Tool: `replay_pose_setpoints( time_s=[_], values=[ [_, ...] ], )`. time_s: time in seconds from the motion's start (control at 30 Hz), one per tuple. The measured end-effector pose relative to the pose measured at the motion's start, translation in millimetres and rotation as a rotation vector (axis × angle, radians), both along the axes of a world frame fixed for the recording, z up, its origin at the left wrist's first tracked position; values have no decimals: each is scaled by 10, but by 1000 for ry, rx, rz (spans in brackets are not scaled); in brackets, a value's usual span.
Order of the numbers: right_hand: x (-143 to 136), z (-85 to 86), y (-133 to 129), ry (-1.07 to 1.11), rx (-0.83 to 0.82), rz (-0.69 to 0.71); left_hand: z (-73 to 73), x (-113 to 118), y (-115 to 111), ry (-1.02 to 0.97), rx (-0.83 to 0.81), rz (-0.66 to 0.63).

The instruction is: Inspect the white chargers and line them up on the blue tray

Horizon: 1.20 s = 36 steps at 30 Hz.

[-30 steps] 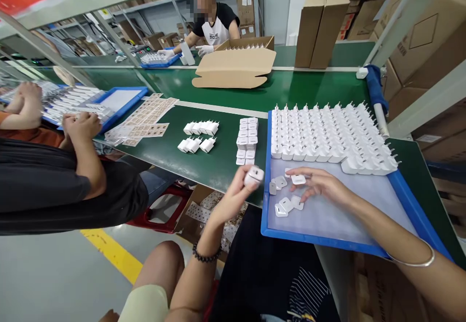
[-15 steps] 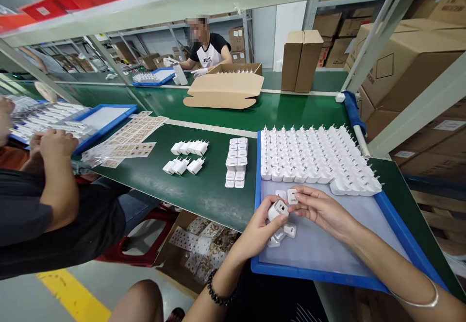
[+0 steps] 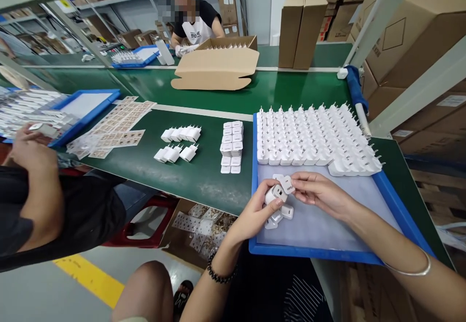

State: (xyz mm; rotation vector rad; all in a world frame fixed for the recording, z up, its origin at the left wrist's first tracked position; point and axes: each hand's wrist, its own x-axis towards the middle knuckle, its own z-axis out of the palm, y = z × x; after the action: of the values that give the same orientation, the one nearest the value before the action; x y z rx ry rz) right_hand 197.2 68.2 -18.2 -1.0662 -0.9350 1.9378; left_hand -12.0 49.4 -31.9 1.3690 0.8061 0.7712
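Over the near left part of the blue-rimmed tray (image 3: 309,252), my left hand (image 3: 251,219) grips a white charger (image 3: 273,194), its port end turned up. The fingertips of my right hand (image 3: 320,192) pinch a small white plate (image 3: 287,184) with rounded corners and a dark marking. This plate is tilted beside the port end; whether they touch I cannot tell. Below the charger, several similar loose white plates (image 3: 277,216) lie on the tray, partly hidden by my left hand. White chargers (image 3: 309,140) stand in rows, pins up, across the tray's far half.
Left of the tray are stacked white plates (image 3: 232,142) and two groups of chargers (image 3: 179,142). Sticker sheets (image 3: 116,123) lie farther left, near a seated co-worker's hands (image 3: 31,147). An open carton (image 3: 214,69) stands across the bench before another person. A scrap box (image 3: 198,229) is below.
My view has tilted down. The plate in my right hand has turned from upright to slanted, near the charger's end. The left co-worker's hands have shifted, showing a white object.
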Motion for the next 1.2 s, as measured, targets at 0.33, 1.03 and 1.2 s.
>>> replay_pose_setpoints(
  time_s=[0.33, 1.03, 1.2],
  values=[
    [-7, 85, -17, -54, 11, 67, -33, -10, 2, -76, -24, -93],
    [-40, 26, -56, -57, 96, 101, -22, 19, 8, -121, -22, -102],
    [-39, 23, -55, -22, 96, 107, -23, 21, 7, -120, -14, -104]
  ],
)
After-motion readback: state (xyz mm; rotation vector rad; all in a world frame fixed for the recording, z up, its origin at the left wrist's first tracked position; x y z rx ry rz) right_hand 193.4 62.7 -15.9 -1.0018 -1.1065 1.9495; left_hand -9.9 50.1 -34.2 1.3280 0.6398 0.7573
